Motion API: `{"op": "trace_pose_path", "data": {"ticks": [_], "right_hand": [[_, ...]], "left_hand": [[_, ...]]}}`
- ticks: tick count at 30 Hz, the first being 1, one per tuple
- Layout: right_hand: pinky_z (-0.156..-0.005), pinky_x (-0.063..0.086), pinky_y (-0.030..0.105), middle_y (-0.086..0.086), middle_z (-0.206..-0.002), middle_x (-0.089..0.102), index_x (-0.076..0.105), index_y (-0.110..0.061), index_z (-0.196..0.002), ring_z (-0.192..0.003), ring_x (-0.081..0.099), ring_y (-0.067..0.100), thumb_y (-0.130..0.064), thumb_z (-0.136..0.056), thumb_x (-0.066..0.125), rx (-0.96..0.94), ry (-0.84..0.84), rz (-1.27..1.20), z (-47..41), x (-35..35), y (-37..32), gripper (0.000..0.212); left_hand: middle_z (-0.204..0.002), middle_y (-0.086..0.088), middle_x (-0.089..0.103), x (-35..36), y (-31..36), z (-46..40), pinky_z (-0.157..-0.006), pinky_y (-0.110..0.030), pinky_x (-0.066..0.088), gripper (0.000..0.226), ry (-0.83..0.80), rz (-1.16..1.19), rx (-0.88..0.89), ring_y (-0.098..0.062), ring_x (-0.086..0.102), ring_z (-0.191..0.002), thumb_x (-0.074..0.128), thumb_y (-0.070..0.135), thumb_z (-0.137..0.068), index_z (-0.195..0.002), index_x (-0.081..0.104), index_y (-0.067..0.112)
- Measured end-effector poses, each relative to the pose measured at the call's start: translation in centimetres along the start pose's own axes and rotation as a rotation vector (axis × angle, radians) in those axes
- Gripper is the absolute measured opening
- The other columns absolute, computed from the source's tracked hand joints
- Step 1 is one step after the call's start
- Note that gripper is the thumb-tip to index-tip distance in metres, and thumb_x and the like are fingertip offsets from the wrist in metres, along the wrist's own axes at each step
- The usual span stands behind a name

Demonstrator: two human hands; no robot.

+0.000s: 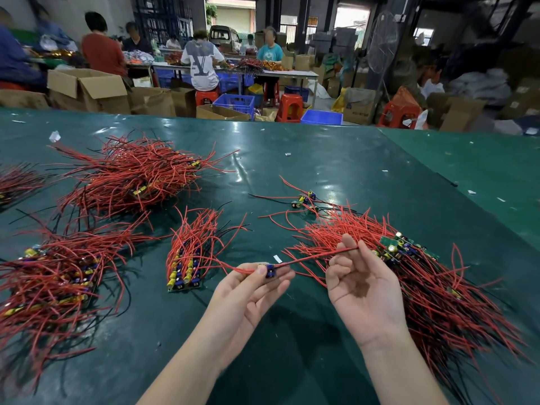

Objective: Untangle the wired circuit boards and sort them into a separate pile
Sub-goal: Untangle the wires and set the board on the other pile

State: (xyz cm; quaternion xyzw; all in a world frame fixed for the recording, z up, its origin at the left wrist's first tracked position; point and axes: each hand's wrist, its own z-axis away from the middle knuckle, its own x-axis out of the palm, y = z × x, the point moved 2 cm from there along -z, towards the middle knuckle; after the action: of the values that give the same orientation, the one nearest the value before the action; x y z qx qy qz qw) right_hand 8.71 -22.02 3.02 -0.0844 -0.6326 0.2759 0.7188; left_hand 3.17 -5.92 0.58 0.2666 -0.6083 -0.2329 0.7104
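Over the green table [321, 159], left hand [251, 290] pinches a small circuit board [270, 270] between thumb and fingers; right hand [362, 282] pinches its red wire [315, 256] taut. Tangled pile [423, 276] lies right; sorted bundle [187, 258] left of the hands.
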Motion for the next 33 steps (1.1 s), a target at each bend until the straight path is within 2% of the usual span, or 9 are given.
{"op": "trace_pose_path", "data": {"ticks": [2,7,10,14,17,19,25,28,33], "right_hand": [[-0.048,0.048,0.018,0.003,-0.074,0.065,0.077,-0.007,-0.075,-0.054,0.054,0.01,-0.023,-0.078,0.063,-0.021,0.016,0.036,0.1,0.0,0.1,0.021],[-0.051,0.052,0.02,0.0,-0.084,0.07,0.077,-0.016,-0.09,-0.06,0.061,0.009,-0.05,-0.064,0.066,-0.089,-0.053,0.458,0.4,0.6,1.7,0.044],[-0.055,0.053,0.024,0.005,-0.09,0.07,0.074,-0.013,-0.098,-0.062,0.062,0.011,-0.038,-0.061,0.074,-0.071,-0.18,0.65,0.9,0.6,3.7,0.045],[-0.063,0.055,0.025,0.011,-0.089,0.074,0.077,-0.013,-0.091,-0.067,0.068,0.019,-0.031,-0.066,0.076,-0.065,-0.267,0.795,1.5,0.5,5.1,0.032],[-0.062,0.055,0.025,0.015,-0.085,0.074,0.078,-0.011,-0.089,-0.066,0.069,0.023,-0.027,-0.071,0.072,-0.11,-0.228,0.773,1.4,0.3,4.9,0.024],[-0.06,0.055,0.024,0.013,-0.082,0.074,0.079,-0.014,-0.084,-0.063,0.068,0.02,-0.023,-0.073,0.069,-0.179,-0.196,0.741,1.3,0.3,4.6,0.017],[-0.061,0.056,0.022,0.013,-0.088,0.074,0.075,-0.011,-0.087,-0.066,0.07,0.019,-0.024,-0.079,0.067,-0.579,0.107,0.453,1.1,-0.1,1.0,0.017],[-0.069,0.056,0.021,0.017,-0.099,0.073,0.069,-0.002,-0.096,-0.082,0.072,0.02,-0.01,-0.09,0.062,-0.544,0.213,0.23,0.7,-0.8,-0.9,0.012],[-0.074,0.056,0.02,0.012,-0.09,0.075,0.061,0.003,-0.097,-0.094,0.072,0.02,0.005,-0.091,0.056,-0.487,0.254,0.108,-0.2,-2.1,-1.8,0.008]], "left_hand": [[-0.105,-0.031,0.068,-0.1,-0.1,0.0,-0.073,-0.029,0.058,0.024,0.012,-0.006,0.018,-0.038,0.068,-0.1,0.062,0.008,-0.08,-0.1,0.054,-0.002],[-0.1,-0.018,0.072,-0.7,0.2,-0.3,-0.069,-0.028,0.058,0.016,0.074,-0.028,0.089,-0.025,0.071,-0.095,0.067,0.011,-0.072,-0.087,0.07,0.006],[-0.086,-0.004,0.074,-0.6,0.0,-0.3,-0.063,-0.02,0.055,0.01,0.083,-0.083,0.07,-0.01,0.07,-0.076,0.071,0.015,-0.064,-0.072,0.077,0.017],[-0.092,-0.008,0.072,-0.4,-0.4,0.0,-0.065,-0.023,0.048,0.022,-0.014,-0.202,0.023,-0.012,0.061,-0.073,0.069,0.017,-0.071,-0.091,0.075,0.009],[-0.099,-0.011,0.071,-0.4,-0.5,-0.1,-0.073,-0.029,0.04,0.035,0.003,-0.22,0.035,-0.012,0.062,-0.08,0.065,0.014,-0.075,-0.108,0.068,0.001],[-0.1,-0.006,0.072,-0.2,-0.5,-0.1,-0.072,-0.024,0.044,0.04,0.0,-0.213,0.031,-0.008,0.062,-0.077,0.065,0.015,-0.074,-0.112,0.069,0.006],[-0.09,-0.007,0.07,-0.3,-0.5,-0.1,-0.063,-0.018,0.053,0.033,0.029,-0.185,-0.031,-0.01,0.062,-0.07,0.062,0.016,-0.075,-0.103,0.075,0.006],[-0.089,-0.007,0.07,-0.6,-0.3,-0.1,-0.067,-0.019,0.055,0.029,-0.001,-0.196,-0.056,-0.01,0.064,-0.073,0.06,0.017,-0.076,-0.098,0.077,0.008],[-0.086,-0.009,0.07,-1.0,0.0,-0.4,-0.067,-0.02,0.056,0.028,0.002,-0.189,-0.055,-0.012,0.067,-0.075,0.061,0.014,-0.073,-0.095,0.077,0.004]]}}
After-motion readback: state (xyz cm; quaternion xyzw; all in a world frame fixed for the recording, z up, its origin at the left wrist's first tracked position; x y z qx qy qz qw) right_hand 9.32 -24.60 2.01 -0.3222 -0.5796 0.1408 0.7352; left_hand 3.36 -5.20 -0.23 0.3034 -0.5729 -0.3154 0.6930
